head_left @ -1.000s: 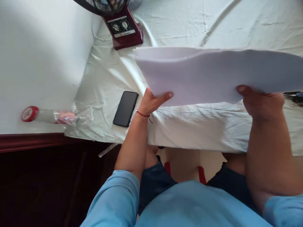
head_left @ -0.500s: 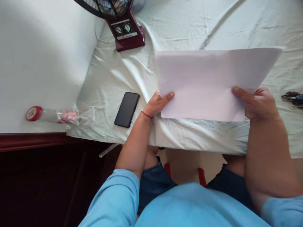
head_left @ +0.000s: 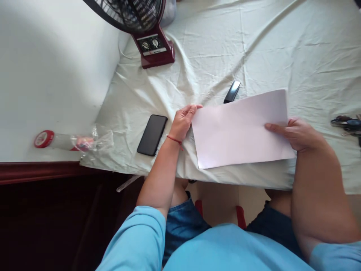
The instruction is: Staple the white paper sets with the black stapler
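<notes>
White sheets of paper [head_left: 242,135] are held between my two hands over the cloth-covered table. My left hand [head_left: 183,120], with a red string at the wrist, pinches the upper left corner. At the right edge, my right hand [head_left: 299,131] grips the paper with its thumb lying on top and its fingers hidden underneath. Just beyond the paper's upper edge lies a black stapler-like object [head_left: 232,92], its near end close to the sheets. How many sheets there are, I cannot tell.
A black phone [head_left: 152,134] lies left of my left hand. Behind it stands a dark red fan [head_left: 158,49]. A red-capped bottle in plastic wrap [head_left: 63,141] is at the far left, and a bunch of keys [head_left: 348,123] at the right. The pale tablecloth [head_left: 208,49] is wrinkled.
The paper has come down toward me and tilted, uncovering the black stapler-like object behind it. My left hand has shifted from the paper's left side to its upper left corner.
</notes>
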`<state>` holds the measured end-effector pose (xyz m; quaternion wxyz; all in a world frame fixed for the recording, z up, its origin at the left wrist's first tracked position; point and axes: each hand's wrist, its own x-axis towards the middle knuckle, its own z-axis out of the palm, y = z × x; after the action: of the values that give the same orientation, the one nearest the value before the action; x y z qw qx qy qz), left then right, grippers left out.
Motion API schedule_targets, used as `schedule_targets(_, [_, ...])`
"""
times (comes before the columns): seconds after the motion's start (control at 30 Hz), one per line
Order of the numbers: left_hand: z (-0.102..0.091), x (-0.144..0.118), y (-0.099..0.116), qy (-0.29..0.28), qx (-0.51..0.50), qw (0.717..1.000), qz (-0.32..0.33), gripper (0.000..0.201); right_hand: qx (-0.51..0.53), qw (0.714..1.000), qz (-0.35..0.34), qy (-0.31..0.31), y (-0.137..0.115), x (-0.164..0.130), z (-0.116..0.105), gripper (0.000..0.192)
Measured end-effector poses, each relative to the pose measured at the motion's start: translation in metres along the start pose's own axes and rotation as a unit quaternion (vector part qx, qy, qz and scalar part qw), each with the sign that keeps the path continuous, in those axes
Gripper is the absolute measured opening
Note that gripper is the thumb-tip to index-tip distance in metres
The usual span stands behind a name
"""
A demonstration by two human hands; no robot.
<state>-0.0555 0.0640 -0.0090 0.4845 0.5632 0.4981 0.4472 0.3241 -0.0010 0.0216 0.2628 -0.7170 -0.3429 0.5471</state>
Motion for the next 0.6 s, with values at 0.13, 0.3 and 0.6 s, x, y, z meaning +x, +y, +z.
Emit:
schedule_targets(0.13, [0.002, 0.0006, -0.0034, 0.005, 0.171, 0.984, 0.049, 0.034, -0.008, 1.0, 0.023, -0.001, -0.001, 0.0, 0.0011, 0.051])
schedule_targets(0.3, [0.001, 0.0002, -0.0016, -0.044, 0.259, 0.962, 0.078, 0.028, 0.0, 1.0, 0.025, -0.008, -0.0018, 0.001, 0.003, 0.04])
schedule_targets(0.6, [-0.0023, -0.0007, 0.0005, -0.047, 0.189, 0.981, 0.02, 0.033, 0.037, 0.999, -0.028, 0.027, -0.0003, 0.0041, -0.0001, 0.035])
